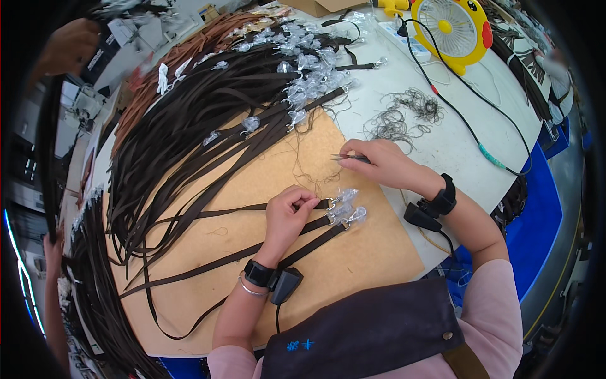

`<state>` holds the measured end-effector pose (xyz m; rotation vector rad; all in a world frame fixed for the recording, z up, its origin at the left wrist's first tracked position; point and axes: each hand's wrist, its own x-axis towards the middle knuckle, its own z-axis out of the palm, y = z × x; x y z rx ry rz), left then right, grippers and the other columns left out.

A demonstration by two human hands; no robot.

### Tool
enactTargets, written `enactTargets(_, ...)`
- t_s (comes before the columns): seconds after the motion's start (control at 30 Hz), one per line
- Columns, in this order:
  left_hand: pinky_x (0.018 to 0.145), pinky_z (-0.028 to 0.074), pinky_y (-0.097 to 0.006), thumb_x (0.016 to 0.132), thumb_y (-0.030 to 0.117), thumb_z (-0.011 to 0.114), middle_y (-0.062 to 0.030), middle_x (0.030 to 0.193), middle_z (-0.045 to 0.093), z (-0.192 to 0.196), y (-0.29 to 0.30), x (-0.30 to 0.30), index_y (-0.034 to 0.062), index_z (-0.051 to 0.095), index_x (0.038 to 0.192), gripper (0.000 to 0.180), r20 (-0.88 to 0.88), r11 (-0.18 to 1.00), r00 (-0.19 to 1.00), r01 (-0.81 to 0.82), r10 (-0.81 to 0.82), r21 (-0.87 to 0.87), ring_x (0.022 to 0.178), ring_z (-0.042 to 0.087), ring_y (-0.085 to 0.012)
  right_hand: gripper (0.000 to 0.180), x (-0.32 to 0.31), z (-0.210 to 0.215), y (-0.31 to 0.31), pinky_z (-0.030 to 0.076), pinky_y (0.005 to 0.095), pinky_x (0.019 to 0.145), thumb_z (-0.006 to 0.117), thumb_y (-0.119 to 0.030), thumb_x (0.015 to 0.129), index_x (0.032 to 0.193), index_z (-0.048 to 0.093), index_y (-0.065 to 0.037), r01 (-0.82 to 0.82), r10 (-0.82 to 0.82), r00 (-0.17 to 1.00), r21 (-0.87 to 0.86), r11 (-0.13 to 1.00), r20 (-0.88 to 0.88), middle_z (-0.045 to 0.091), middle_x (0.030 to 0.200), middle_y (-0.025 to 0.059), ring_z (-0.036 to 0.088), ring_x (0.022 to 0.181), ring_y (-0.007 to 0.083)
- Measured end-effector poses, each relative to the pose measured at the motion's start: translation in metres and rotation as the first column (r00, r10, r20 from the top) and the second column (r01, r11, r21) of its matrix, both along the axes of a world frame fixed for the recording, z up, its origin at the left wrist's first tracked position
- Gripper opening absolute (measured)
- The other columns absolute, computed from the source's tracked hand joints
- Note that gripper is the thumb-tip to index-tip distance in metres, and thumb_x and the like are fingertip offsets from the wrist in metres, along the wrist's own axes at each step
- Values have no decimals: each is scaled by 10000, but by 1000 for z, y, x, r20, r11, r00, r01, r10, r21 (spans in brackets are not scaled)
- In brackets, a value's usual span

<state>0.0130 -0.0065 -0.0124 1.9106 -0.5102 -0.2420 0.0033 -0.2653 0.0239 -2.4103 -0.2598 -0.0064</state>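
Near the middle of the board, my left hand (291,216) is closed, thumb and fingers pinching a dark brown strap (246,208) close to its metal-clasp end. Clear plastic wraps (345,197) cover the hardware there. Two more straps lie just nearer to me, one of them a flat dark strap (315,245) with a wrapped clasp. Up and to the right, my right hand (382,163) grips a small dark pointed tool (353,157), tweezers or thread snips by its shape. Its tip points left, apart from the strap.
A large heap of brown straps (183,132) covers the left and back of the tan board (379,252). Loose dark thread (410,110) lies on the white table (467,120). A yellow fan (448,28) with a black cable stands at the back right. Another person's hand (69,47) shows at far left.
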Motion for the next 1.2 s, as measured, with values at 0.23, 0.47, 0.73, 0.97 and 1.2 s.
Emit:
enactTargets(0.23,588,395,-183,811,-2,781,10,825,623,9,0,-1,-14,716,906,115,-45,994,996,84,-82,65,675,511,-36,340,-15,-7,-2,521,399,685,618,-385,960,1077,715,-81,-57,57,998,87,995,2,709,842,149,680,781,332)
enactTargets(0.47,600,453,-235,820,9,757,-48,778,653,1,1,1,-21,702,848,68,-10,999,1000,0,0,37,643,556,-82,296,-23,-2,8,524,383,674,657,-353,931,1046,737,-92,-223,198,964,137,965,175,717,888,121,683,784,313)
enactTargets(0.73,593,453,-247,869,52,718,-53,733,654,-5,2,2,-2,692,889,64,-94,994,994,-46,56,99,634,575,-82,243,-25,-3,31,498,386,593,656,-334,918,1042,744,-144,-334,395,897,-284,899,196,648,772,47,668,729,257)
enactTargets(0.97,606,470,-265,867,74,721,-63,758,666,-3,-1,-1,12,688,881,71,-32,994,998,-47,50,103,640,611,-125,244,-23,-5,32,490,382,577,645,-351,923,1036,753,-163,-339,386,907,-250,907,172,651,773,44,665,717,253)
enactTargets(1.2,605,471,-274,859,76,723,-82,762,665,-3,-2,-1,10,677,865,81,16,993,999,-36,34,117,640,625,-149,236,-23,-2,34,486,393,585,658,-340,909,1033,755,-164,-324,366,923,-277,905,115,650,762,41,664,724,258)
